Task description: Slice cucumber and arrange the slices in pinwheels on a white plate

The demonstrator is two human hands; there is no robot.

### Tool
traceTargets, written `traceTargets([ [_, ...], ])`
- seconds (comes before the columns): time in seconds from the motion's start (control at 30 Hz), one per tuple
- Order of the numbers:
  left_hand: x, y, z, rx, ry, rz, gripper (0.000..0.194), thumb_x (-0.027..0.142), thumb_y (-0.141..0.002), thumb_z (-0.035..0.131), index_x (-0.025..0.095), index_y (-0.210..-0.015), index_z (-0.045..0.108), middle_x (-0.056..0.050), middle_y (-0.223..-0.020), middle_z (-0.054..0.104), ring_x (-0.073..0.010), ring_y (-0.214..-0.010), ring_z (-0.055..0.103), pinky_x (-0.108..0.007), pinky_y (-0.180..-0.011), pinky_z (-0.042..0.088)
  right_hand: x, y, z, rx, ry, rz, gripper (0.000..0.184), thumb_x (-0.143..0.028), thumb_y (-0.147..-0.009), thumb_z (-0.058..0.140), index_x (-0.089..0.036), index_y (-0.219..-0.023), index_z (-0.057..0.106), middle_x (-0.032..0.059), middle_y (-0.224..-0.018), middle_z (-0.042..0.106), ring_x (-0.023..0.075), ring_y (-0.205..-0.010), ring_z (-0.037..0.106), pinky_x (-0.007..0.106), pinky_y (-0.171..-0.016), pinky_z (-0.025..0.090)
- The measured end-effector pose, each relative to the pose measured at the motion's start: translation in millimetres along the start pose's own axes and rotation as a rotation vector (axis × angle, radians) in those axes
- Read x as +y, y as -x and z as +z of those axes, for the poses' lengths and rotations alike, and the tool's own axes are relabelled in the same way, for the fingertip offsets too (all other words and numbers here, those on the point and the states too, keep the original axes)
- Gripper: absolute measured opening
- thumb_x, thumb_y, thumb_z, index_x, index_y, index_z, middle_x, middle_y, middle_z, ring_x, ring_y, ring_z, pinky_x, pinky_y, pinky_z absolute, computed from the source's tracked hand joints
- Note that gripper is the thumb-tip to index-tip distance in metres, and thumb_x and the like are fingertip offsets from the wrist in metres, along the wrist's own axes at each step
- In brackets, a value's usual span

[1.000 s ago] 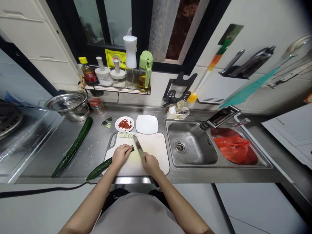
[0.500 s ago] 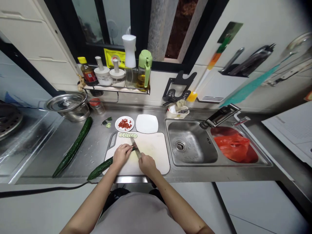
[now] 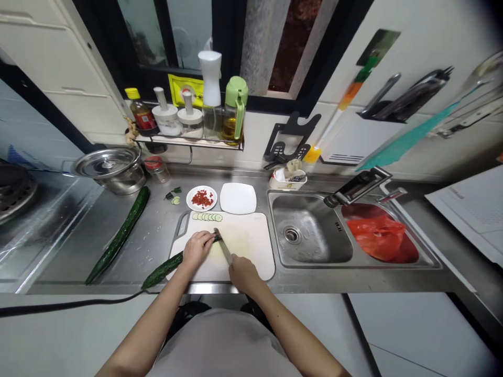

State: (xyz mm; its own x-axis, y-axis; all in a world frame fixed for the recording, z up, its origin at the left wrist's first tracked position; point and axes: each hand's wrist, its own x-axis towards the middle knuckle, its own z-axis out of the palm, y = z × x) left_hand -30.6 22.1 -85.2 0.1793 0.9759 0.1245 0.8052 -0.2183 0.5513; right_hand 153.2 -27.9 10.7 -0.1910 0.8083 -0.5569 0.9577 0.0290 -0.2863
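Note:
My left hand is closed over a dark green cucumber that lies slantwise across the white cutting board. In my right hand is the handle of a kitchen knife; its blade sits at the cucumber's cut end, just right of my left fingertips. The left fingers hide the cucumber's middle. A row of pale cucumber slices lies along the board's far edge. Beyond it stand a white plate of chopped red pieces and a bare white square plate.
Another whole cucumber lies left of the board, near a lidded steel pot. Small cucumber scraps rest on the counter. To the right is a steel sink, with a red plastic bag in its second basin. Bottles fill a wall rack.
My right hand has drawn the knife slightly toward me and to the right, so its tip is farther from the slice row. My left hand stays on the cucumber.

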Motion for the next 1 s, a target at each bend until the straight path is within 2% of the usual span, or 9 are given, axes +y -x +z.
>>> traceTargets([
  [0.3,0,0,-1.0,-0.019,0.000,0.002,0.030,0.036,-0.094,0.044,0.026,-0.103,0.070,-0.004,-0.105,0.068,-0.0190,-0.099,0.059,-0.031,-0.091,0.046,-4,-9,1,0.013,-0.010,-0.007,0.031,-0.013,-0.088,0.037,-0.010,-0.110,0.058,0.0171,-0.101,0.068,0.0267,-0.096,0.064,0.033,-0.074,0.044],
  [0.53,-4,0,1.4,0.038,0.024,0.088,0.029,0.035,-0.094,0.044,0.025,-0.102,0.070,-0.004,-0.102,0.069,-0.0198,-0.097,0.060,-0.034,-0.089,0.047,-10,-26,0,0.041,0.013,-0.049,0.031,-0.013,-0.088,0.037,-0.009,-0.112,0.057,0.0169,-0.102,0.067,0.0270,-0.099,0.064,0.034,-0.078,0.047],
  [0.8,-5,1,2.2,0.040,0.005,0.093,0.026,0.033,-0.093,0.046,0.026,-0.103,0.069,-0.003,-0.102,0.069,-0.0198,-0.096,0.060,-0.034,-0.087,0.047,-21,-44,0,0.075,0.012,-0.027,0.030,-0.017,-0.088,0.041,-0.012,-0.113,0.057,0.0167,-0.104,0.067,0.0248,-0.101,0.064,0.033,-0.081,0.047],
  [1.0,-6,0,2.9,0.045,0.005,0.093,0.027,0.034,-0.093,0.046,0.025,-0.103,0.070,-0.004,-0.102,0.069,-0.0199,-0.097,0.060,-0.034,-0.088,0.047,-15,-35,5,0.047,0.016,-0.032,0.029,-0.015,-0.088,0.041,-0.011,-0.112,0.056,0.0164,-0.102,0.068,0.0259,-0.100,0.064,0.033,-0.079,0.047],
])
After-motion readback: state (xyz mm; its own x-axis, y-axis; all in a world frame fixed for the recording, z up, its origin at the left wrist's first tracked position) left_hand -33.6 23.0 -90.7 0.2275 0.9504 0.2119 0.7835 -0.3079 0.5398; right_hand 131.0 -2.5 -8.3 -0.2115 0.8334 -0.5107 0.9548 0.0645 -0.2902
